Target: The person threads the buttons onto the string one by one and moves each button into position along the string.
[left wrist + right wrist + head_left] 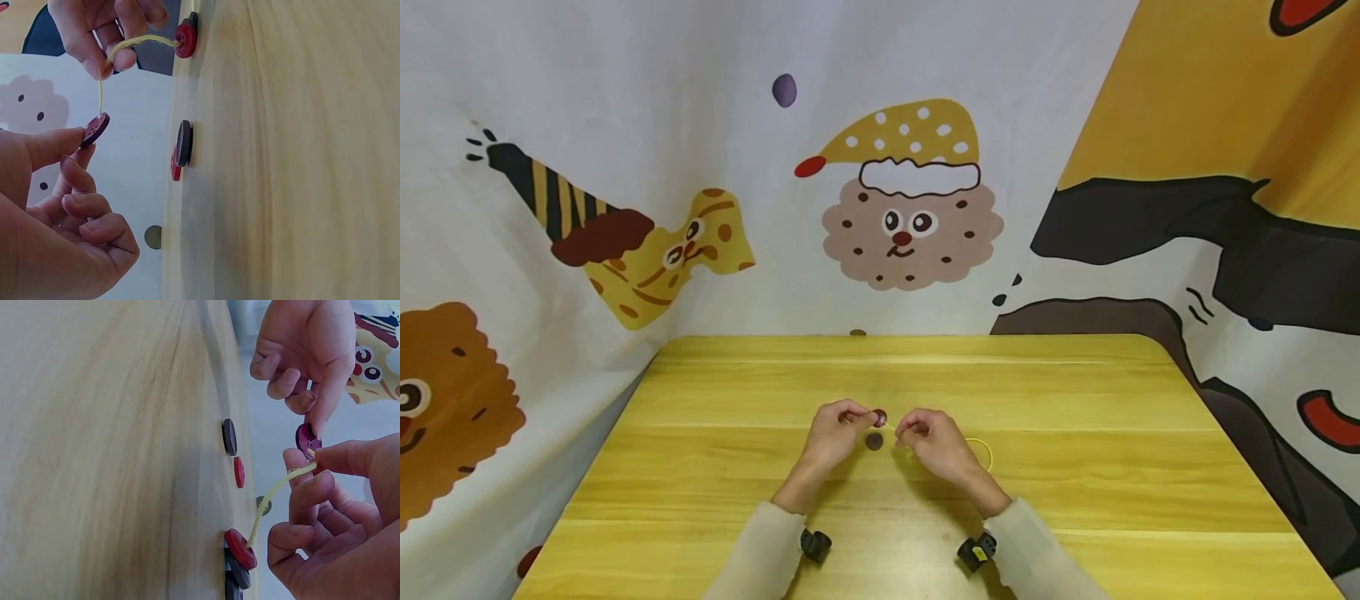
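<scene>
My left hand (835, 435) pinches a dark red button (95, 130) by its edge between thumb and forefinger, raised over the table. My right hand (934, 442) pinches a yellow cord (272, 490) close to its end, and that end reaches the holed face of the button. From the right fingers the cord runs down to a red button (240, 549) strung on it, with dark buttons (237, 570) stacked against that one. Between the hands on the tabletop lie a loose dark button (874, 442) and a smaller red button (239, 472) beside it.
The wooden table (700, 483) spreads around both hands. A loop of the yellow cord (990, 457) lies right of the right hand. Behind the far edge hangs a printed cloth (730, 100). Each wrist carries a small black camera (816, 546).
</scene>
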`<state>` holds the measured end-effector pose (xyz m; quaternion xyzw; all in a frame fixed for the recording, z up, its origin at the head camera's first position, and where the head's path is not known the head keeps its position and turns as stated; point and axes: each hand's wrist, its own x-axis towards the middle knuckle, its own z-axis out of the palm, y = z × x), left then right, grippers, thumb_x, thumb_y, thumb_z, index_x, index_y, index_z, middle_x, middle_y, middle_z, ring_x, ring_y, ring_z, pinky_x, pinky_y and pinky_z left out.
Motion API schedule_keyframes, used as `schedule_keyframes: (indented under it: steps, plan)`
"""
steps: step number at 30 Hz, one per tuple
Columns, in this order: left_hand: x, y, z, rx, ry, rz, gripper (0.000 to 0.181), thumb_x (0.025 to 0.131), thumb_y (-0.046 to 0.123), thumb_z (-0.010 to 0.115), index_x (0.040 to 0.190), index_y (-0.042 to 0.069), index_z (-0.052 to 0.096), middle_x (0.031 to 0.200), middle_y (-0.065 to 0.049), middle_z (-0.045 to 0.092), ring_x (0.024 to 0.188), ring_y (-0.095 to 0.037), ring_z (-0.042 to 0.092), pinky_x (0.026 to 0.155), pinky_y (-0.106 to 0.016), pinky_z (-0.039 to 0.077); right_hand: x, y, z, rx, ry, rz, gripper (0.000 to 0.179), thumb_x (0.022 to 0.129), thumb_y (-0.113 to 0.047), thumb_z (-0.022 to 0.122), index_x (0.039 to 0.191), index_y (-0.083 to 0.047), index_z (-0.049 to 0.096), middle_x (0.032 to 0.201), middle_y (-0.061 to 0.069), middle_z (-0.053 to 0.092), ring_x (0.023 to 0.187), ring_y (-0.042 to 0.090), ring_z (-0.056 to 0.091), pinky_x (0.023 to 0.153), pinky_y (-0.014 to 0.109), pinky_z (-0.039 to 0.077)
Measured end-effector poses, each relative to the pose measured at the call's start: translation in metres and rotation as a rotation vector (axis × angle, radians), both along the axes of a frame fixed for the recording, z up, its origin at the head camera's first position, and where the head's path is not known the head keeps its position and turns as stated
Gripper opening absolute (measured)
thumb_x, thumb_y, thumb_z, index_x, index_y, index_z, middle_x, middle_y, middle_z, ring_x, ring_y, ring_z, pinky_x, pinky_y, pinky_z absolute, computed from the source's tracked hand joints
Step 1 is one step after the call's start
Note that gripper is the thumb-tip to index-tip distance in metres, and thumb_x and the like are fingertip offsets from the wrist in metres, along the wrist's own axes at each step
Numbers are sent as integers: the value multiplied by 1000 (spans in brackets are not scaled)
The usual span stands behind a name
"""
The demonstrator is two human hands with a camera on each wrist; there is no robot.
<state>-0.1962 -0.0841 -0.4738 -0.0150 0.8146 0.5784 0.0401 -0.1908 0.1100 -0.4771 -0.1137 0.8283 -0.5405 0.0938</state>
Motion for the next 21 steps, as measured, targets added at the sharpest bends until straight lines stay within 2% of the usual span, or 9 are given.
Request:
schedule_keyframes:
  steps: [21]
  plan:
    - [2, 5, -1, -7, 0, -12, 11, 91, 18, 72, 87, 8, 73, 82, -4, 61, 72, -17, 49, 59, -26, 40, 1, 1, -1, 28, 4, 5, 10, 95, -4, 59, 94, 0, 68, 86, 13, 71, 77, 28, 64, 62, 26, 47]
